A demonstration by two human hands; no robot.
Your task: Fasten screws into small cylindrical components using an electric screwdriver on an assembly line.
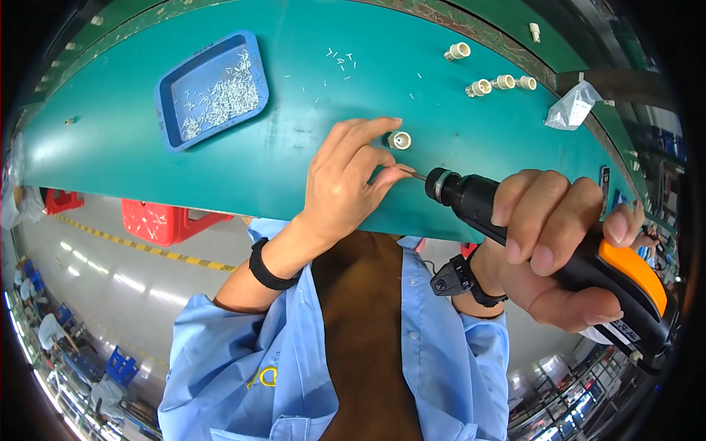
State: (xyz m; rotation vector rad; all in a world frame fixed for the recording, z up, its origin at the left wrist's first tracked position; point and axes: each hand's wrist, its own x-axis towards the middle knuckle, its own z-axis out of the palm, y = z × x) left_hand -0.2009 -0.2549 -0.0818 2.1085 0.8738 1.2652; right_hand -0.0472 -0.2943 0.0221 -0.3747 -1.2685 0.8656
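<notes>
"Green table (110, 162) stretches across the view, a grey floor (147, 287) and a red stool (151, 220) showing past its near edge. What lies on it?"

"On the left, a blue tray (197, 77) with a heap of small silvery pins (228, 101). More pins lie loose to its right."

"And the pale fittings?"

"Toward the upper right, three are grouped (503, 82) with a fourth (460, 51) a little apart, all near a clear plastic bag (572, 109). Another pale fitting (404, 140) is alone mid-table, open end toward the camera, just beside the left hand (346, 176)."

"How are that hand's fingers?"

"Bent, with the index stretched out by the fitting's far side. The thumb tip is at the end of the screwdriver (471, 200) bit. I can't tell whether they pinch anything small."

"And the right hand (548, 242)?"

"Its fingers are wrapped around the black-and-orange screwdriver body, bit pointing toward the left hand."
</notes>
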